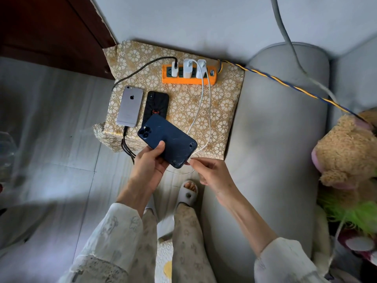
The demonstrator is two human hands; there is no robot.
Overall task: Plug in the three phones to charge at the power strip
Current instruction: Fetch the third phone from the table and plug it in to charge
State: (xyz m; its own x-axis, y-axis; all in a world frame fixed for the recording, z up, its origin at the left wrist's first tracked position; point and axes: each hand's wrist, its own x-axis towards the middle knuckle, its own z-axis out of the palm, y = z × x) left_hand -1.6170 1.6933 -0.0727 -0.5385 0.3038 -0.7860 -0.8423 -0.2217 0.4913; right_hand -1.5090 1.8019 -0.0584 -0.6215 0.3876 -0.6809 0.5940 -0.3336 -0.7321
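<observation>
Left hand (151, 160) is gripping the dark blue phone (167, 139), long axis slanting down-right, port end just beside the right hand (206, 170), which is pinching the white cable (209, 119) plug.

Patterned stand (222, 94): power strip (188, 78), two phones (130, 106).

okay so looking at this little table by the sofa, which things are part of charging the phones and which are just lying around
Part of the job: blue phone in the left hand; white cable, its end pinched by the right hand; silver phone; black phone; orange power strip; black cable.

Just lying about: teddy bear; grey sofa.
</observation>
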